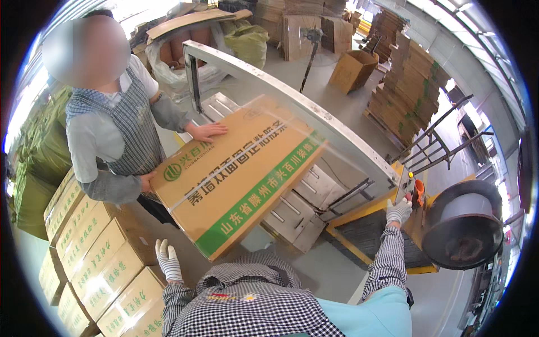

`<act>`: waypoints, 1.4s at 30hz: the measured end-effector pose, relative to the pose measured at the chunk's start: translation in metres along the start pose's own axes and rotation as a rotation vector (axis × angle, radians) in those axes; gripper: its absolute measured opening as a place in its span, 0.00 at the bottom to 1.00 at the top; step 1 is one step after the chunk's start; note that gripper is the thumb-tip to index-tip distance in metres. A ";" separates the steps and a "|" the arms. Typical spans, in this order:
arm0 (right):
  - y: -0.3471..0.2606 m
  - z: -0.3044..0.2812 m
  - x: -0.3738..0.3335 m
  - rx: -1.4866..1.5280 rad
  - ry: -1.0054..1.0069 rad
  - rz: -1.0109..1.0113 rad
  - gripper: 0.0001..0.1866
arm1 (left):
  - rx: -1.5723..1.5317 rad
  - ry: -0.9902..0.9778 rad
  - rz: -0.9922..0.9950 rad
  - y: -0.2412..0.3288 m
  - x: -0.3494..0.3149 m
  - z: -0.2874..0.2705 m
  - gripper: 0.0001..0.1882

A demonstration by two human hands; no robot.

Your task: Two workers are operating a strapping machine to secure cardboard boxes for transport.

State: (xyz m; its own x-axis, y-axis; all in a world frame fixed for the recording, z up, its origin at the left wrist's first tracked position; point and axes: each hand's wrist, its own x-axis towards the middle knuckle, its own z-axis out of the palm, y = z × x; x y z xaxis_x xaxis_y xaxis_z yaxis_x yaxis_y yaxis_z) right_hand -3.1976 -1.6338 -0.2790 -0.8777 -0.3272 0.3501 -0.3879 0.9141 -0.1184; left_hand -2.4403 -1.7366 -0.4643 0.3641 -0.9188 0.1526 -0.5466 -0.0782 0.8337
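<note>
A large brown carton (236, 168) with a green stripe and a pale strap around it lies tilted across a metal roller table (300, 216). A co-worker's two hands rest on it, one on top and one at its left edge. My left hand (168, 260), in a white glove, is held with fingers stretched out, left of the carton's near corner and beside the stacked cartons; it holds nothing. On the right, my right hand (399, 213), also gloved, reaches to the yellow-edged machine's end panel (403, 182), fingers apart, next to an orange object (418, 192).
A metal frame arch (292, 101) spans the table behind the carton. Stacked cartons (106, 253) stand at the left. A black reel (463, 224) sits at the right, near a hand cart (443, 143). Flattened cardboard (407, 90) is piled farther back.
</note>
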 end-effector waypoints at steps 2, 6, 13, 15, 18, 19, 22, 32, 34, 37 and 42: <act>0.004 0.002 0.006 -0.052 -0.024 0.010 0.40 | -0.078 -0.011 -0.023 -0.009 0.015 0.011 0.16; -0.017 -0.002 0.013 -0.127 -0.192 -0.030 0.44 | -0.417 -0.027 -0.169 -0.009 0.046 0.049 0.16; -0.033 0.019 0.015 -0.282 -0.344 0.003 0.61 | -0.757 0.161 -0.551 -0.041 0.074 0.119 0.30; -0.010 0.016 0.012 -0.177 -0.261 0.056 0.58 | -0.737 0.099 -0.570 -0.031 0.063 0.148 0.30; -0.003 0.021 0.006 -0.082 -0.176 0.047 0.57 | -0.922 0.079 -0.662 -0.034 0.063 0.145 0.30; -0.006 0.022 0.003 -0.067 -0.152 0.025 0.56 | -0.923 0.081 -0.650 -0.033 0.066 0.143 0.30; -0.015 0.009 0.004 -0.008 -0.121 0.044 0.55 | -1.219 -0.166 -0.886 -0.030 0.064 0.128 0.31; 0.002 0.038 0.019 -0.003 0.071 -0.057 0.50 | -1.105 -0.205 -0.915 0.033 0.069 0.131 0.41; -0.008 0.028 0.018 0.005 0.036 -0.041 0.49 | -1.012 -0.070 -1.001 0.068 0.064 0.119 0.43; -0.005 0.026 0.014 0.000 0.036 -0.015 0.48 | -0.373 -0.092 -0.875 0.032 0.066 0.117 0.32; 0.000 0.036 0.011 0.020 0.053 0.032 0.47 | -0.682 -0.110 -0.933 0.052 0.068 0.120 0.37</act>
State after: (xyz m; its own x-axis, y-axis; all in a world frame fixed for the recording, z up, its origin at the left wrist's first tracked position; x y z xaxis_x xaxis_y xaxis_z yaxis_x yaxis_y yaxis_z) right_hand -3.2170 -1.6461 -0.3090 -0.8739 -0.2845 0.3941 -0.3659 0.9188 -0.1482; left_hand -2.5345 -1.8498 -0.4746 0.3254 -0.6456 -0.6909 0.4314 -0.5489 0.7160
